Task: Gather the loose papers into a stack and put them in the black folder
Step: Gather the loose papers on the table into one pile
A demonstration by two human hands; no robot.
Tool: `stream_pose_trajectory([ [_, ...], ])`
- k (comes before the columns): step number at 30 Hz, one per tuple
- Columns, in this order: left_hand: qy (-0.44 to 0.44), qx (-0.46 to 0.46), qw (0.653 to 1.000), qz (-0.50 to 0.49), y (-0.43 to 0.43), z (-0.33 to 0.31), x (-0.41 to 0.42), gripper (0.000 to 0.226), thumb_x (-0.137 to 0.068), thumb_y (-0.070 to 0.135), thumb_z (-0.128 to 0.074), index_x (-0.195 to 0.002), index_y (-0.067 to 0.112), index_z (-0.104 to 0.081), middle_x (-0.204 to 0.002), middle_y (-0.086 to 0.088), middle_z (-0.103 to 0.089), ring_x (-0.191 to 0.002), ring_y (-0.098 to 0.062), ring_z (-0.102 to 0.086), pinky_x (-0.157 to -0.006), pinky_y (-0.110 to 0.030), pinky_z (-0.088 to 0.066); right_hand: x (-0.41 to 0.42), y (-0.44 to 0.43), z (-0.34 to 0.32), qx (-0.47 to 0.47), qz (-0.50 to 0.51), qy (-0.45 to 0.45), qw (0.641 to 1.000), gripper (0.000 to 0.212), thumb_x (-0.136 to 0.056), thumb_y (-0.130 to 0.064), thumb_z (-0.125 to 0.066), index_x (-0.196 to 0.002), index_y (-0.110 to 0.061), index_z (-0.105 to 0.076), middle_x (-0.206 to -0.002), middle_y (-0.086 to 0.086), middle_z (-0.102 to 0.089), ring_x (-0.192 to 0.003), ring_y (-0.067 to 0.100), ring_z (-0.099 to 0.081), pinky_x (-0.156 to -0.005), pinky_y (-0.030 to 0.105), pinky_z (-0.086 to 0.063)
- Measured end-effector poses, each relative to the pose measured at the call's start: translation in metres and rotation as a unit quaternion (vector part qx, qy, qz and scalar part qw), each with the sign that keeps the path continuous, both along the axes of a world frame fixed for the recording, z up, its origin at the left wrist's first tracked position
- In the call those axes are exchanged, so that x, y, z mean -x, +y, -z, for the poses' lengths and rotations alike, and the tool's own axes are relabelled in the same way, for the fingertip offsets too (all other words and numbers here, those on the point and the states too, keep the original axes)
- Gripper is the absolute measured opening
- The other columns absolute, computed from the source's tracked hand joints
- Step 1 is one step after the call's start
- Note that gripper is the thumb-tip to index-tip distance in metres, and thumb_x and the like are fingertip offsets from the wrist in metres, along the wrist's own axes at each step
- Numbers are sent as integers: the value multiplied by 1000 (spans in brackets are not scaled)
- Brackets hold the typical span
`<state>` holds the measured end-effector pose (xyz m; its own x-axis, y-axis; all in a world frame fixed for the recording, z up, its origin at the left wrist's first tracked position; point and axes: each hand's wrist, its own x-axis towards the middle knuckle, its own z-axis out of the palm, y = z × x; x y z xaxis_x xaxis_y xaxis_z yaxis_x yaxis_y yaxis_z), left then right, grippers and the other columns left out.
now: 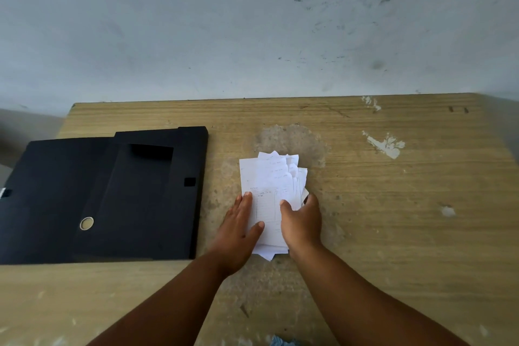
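Observation:
A rough stack of white papers point(271, 180) lies on the wooden table, its far edges fanned and uneven. My left hand point(238, 233) lies flat along the stack's left edge, thumb resting on the top sheet. My right hand point(302, 222) grips the stack's right edge, thumb on top and fingers curled around the side. The black folder point(112, 196) lies open and flat to the left of the papers, its inner pocket facing up with nothing visible inside.
The wooden table point(393, 205) has worn and chipped patches and stands against a grey wall point(252, 22). Bare tabletop stretches to the right of the papers. The folder's left part overhangs the table's left edge.

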<state>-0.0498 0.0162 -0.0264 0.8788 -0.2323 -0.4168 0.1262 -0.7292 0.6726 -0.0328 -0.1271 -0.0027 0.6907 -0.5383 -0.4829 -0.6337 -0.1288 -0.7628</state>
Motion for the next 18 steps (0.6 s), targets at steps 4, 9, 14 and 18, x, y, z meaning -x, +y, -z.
stream_pose_trajectory([
  [4,-9,-41,999,23,4,4,-3,69,-108,44,-36,-164,26,2,-172,12,3,-157,-4,6,-127,-29,-1,-6,-1,-5,95,-82,40,991,52,-80,-26,-69,-125,-7,-52,-129,12,-55,-123,34,-51,-99,43,-47],
  [9,-13,-61,997,40,6,5,-8,66,-109,42,-32,-164,23,0,-172,9,0,-158,-5,3,-124,-24,-1,-11,5,-5,23,-100,10,995,64,-77,-19,-75,-130,-8,-40,-134,10,-51,-124,28,-54,-98,38,-48],
  [14,-4,-72,996,55,4,2,-9,65,-110,43,-27,-163,22,4,-172,8,5,-157,-5,7,-123,-22,3,-12,4,-6,-1,-101,16,995,65,-78,-24,-73,-132,-14,-39,-130,7,-58,-114,28,-60,-86,32,-48],
  [18,1,-70,996,55,3,1,-9,64,-110,43,-24,-164,22,4,-172,8,6,-157,-4,8,-123,-23,3,-11,6,-5,43,-128,45,990,69,-72,-40,-73,-129,-20,-39,-125,8,-59,-112,31,-60,-93,44,-52],
])
